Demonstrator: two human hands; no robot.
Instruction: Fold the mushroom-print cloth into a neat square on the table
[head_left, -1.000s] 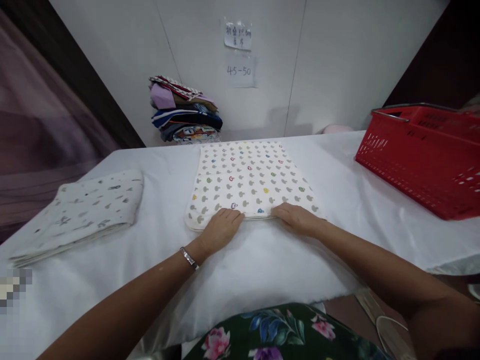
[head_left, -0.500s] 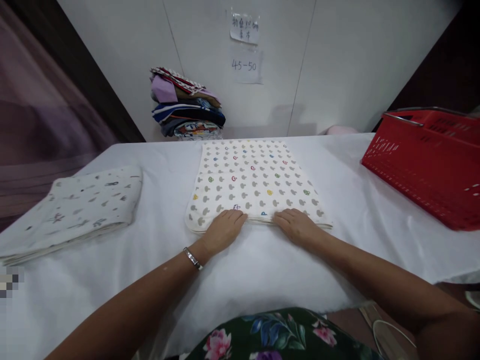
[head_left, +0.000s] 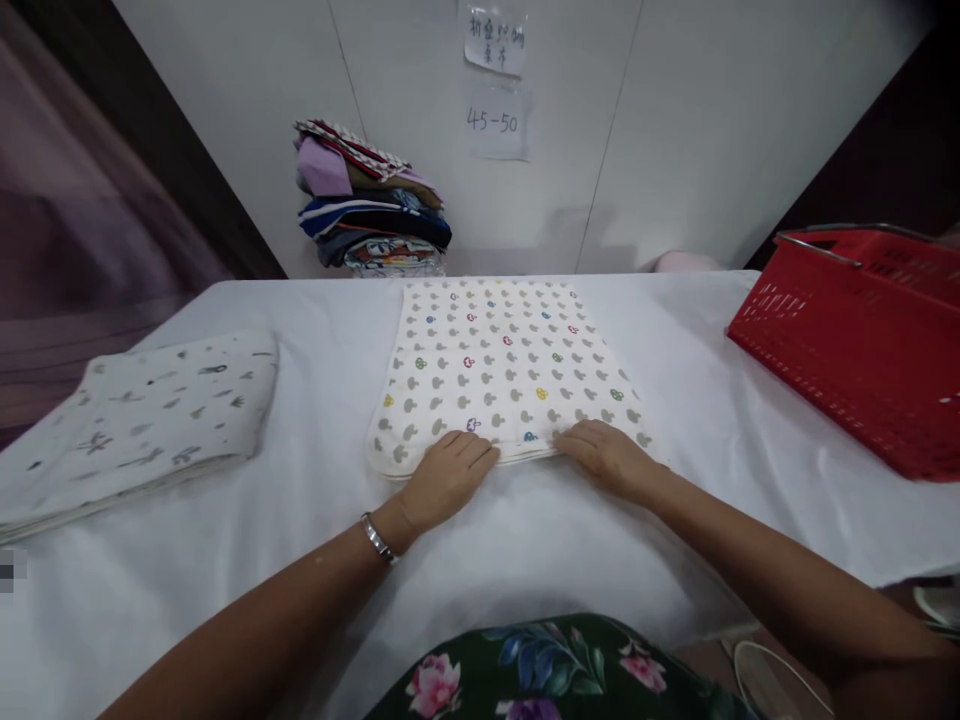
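Observation:
A folded cream cloth with grey and coloured mushroom prints lies flat in the middle of the white table. My left hand rests on its near edge, fingers curled over the hem. My right hand lies on the same edge a little to the right, fingers bent onto the cloth. Both hands pinch or press the hem; the fingertips are partly tucked under. A metal bracelet is on my left wrist.
A second folded printed cloth lies at the left. A stack of folded fabrics stands against the back wall. A red plastic basket sits at the right. Paper notes hang on the wall.
The view has tilted slightly down and the cloth's near edge has shifted a little toward me. Both hands stay on the hem.

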